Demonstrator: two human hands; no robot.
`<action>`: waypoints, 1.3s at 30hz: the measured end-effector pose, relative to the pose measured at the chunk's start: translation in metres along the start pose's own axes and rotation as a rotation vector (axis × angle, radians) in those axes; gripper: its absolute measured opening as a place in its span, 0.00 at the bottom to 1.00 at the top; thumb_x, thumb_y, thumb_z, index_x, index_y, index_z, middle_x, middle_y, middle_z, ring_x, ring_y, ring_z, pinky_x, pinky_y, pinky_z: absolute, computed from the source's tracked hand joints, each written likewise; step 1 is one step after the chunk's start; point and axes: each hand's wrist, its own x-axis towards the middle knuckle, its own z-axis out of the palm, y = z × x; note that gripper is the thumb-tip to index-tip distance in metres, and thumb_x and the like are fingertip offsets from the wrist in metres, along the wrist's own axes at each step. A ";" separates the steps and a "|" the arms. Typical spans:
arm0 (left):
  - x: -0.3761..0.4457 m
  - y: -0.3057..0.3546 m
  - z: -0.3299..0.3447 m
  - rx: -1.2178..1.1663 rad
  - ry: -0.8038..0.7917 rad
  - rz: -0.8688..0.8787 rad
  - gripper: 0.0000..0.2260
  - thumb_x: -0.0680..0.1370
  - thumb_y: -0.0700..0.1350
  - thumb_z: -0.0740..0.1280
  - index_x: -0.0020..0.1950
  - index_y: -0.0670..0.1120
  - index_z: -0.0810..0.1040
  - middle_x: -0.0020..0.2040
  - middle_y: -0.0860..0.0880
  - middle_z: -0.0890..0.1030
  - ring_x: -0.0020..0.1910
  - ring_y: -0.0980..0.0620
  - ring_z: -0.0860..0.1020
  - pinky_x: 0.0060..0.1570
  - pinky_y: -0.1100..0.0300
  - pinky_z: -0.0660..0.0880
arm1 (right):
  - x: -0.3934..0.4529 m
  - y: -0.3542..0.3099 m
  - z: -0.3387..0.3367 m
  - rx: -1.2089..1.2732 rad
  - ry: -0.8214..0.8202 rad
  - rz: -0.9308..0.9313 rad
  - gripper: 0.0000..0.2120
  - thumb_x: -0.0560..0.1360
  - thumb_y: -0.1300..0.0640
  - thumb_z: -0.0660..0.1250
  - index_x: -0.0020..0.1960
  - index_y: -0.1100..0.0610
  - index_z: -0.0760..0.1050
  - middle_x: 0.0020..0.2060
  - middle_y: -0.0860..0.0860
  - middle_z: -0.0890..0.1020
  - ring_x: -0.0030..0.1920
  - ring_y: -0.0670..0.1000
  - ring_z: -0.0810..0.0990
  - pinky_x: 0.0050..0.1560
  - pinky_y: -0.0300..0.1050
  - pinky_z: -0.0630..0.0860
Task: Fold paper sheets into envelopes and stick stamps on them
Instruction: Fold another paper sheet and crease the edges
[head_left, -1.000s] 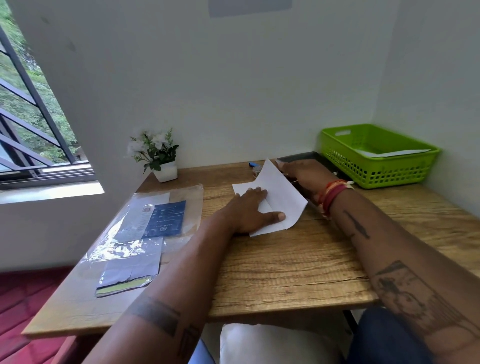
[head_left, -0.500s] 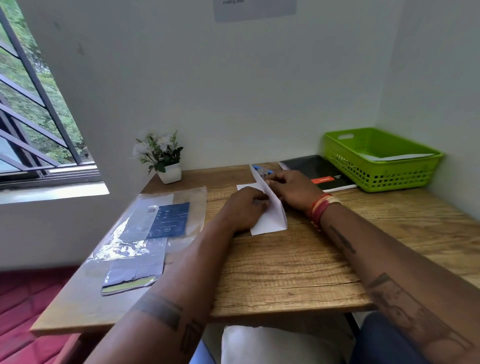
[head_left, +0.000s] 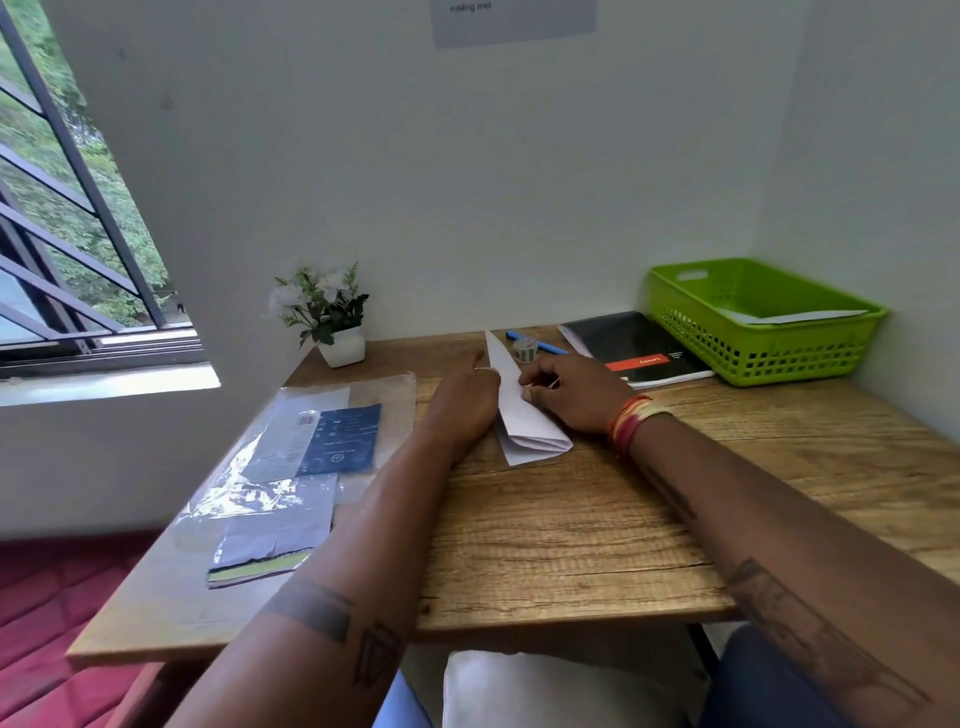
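Note:
A white paper sheet (head_left: 527, 428), folded over lengthwise, lies on the wooden desk (head_left: 545, 535) between my hands, its far tip standing up. My left hand (head_left: 465, 402) rests against the sheet's left side with the fingers stretched forward. My right hand (head_left: 569, 395) sits on the sheet's right side, fingertips curled and pinching the folded flap. A small roll of stamps (head_left: 525, 349) stands just beyond the paper, next to a blue pen (head_left: 543, 345).
A green basket (head_left: 691, 306) holding a white sheet (head_left: 795, 316) stands at the back right, with a black notebook (head_left: 631, 345) beside it. A potted white flower (head_left: 332, 322) stands at the back left. A plastic packet of papers (head_left: 306, 457) lies on the left.
The sheet's right half, lifted a second ago, has been folded over to the left. Both hands have closed in on the fold, and the notebook behind is now uncovered.

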 end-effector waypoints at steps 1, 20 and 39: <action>0.001 -0.001 0.001 0.035 0.022 0.005 0.23 0.82 0.47 0.57 0.78 0.53 0.64 0.76 0.47 0.69 0.71 0.45 0.70 0.59 0.56 0.68 | 0.001 0.000 0.001 -0.015 -0.002 -0.001 0.13 0.79 0.50 0.67 0.63 0.49 0.80 0.61 0.46 0.81 0.52 0.44 0.75 0.53 0.37 0.66; 0.013 -0.015 0.012 0.741 -0.181 0.176 0.25 0.84 0.44 0.56 0.81 0.55 0.59 0.83 0.47 0.52 0.81 0.45 0.53 0.77 0.44 0.56 | 0.005 0.001 0.003 -0.147 -0.047 -0.021 0.14 0.79 0.50 0.68 0.63 0.49 0.80 0.61 0.48 0.81 0.50 0.43 0.73 0.53 0.37 0.65; 0.017 -0.014 0.016 0.893 -0.261 0.143 0.27 0.82 0.46 0.56 0.81 0.60 0.56 0.83 0.47 0.54 0.80 0.45 0.55 0.77 0.42 0.57 | 0.007 0.008 -0.016 -0.106 -0.209 0.155 0.14 0.71 0.43 0.76 0.52 0.44 0.75 0.49 0.44 0.78 0.48 0.46 0.76 0.42 0.42 0.71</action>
